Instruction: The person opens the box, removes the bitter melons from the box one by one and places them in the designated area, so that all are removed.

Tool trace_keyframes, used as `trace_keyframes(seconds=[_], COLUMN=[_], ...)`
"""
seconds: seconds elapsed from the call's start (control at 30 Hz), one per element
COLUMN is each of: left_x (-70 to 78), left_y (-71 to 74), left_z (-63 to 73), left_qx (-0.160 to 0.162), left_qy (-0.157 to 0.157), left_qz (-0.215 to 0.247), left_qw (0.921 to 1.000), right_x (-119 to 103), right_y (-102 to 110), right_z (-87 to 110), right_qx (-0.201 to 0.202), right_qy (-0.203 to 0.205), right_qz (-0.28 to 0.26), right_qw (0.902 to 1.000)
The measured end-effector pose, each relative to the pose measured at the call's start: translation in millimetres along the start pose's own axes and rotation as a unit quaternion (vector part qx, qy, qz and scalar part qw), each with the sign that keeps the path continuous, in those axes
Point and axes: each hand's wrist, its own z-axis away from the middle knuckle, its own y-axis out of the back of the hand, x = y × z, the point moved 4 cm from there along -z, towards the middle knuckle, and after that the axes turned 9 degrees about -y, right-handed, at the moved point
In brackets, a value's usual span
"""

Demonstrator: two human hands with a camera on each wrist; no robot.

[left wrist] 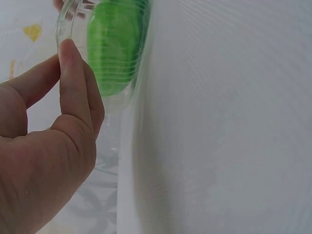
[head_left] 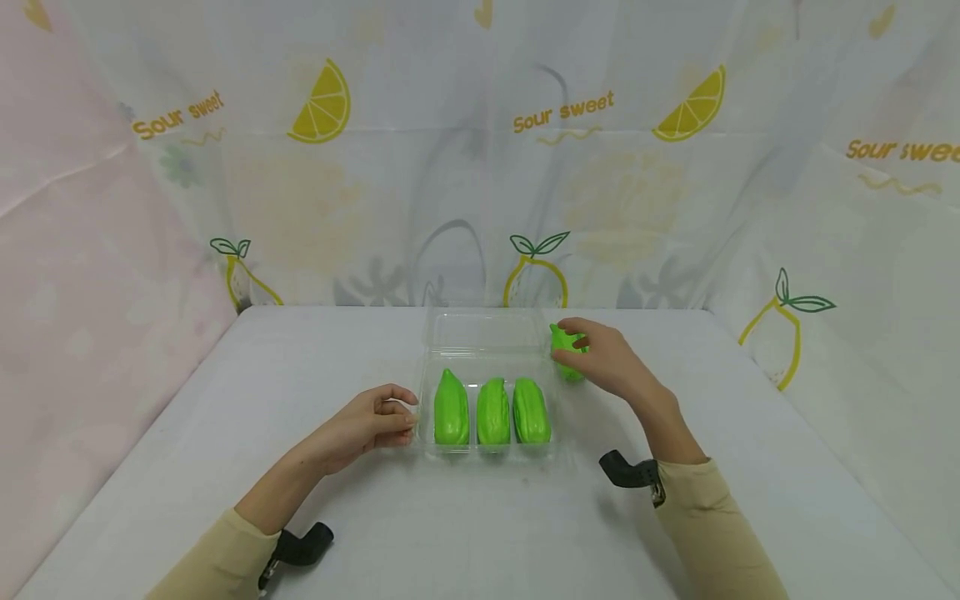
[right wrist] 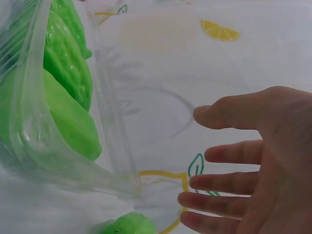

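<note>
A clear plastic box [head_left: 431,375] with its lid folded back stands mid-table. Three green ridged gourds [head_left: 452,412] lie side by side in its compartments, one visibly bumpy in the right wrist view. My left hand [head_left: 367,425] pinches the box's left rim between thumb and fingers; the left wrist view shows a gourd [left wrist: 114,48] just behind that wall. Another green gourd [head_left: 564,340] lies on the table right of the box, partly hidden by my right hand [head_left: 607,362]. In the right wrist view, the right hand's fingers [right wrist: 234,183] are spread, apart from this loose gourd [right wrist: 129,225].
The open transparent lid [head_left: 487,332] lies behind the box, toward the back edge of the white table [head_left: 300,350]. Printed cloth [head_left: 420,167] hangs behind the table and at both sides. A black wrist mount [head_left: 628,471] sticks inward from the right sleeve.
</note>
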Motion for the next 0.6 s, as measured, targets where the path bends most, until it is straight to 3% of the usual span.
trace_keyframes(seconds=[0.23, 0.6], left_x=[0.2, -0.4], left_y=[0.6, 0.6], left_z=[0.6, 1.2], left_qx=[0.001, 0.004], left_qy=[0.000, 0.003], left_qz=[0.000, -0.002], left_qw=[1.0000, 1.0000], right_x=[-20, -32], right_y=[-8, -31], right_z=[9.8, 17.0], right_qx=[-0.043, -0.098], right_qy=[0.015, 0.023], right_qz=[-0.006, 0.055], right_qw=[0.9989, 0.9934])
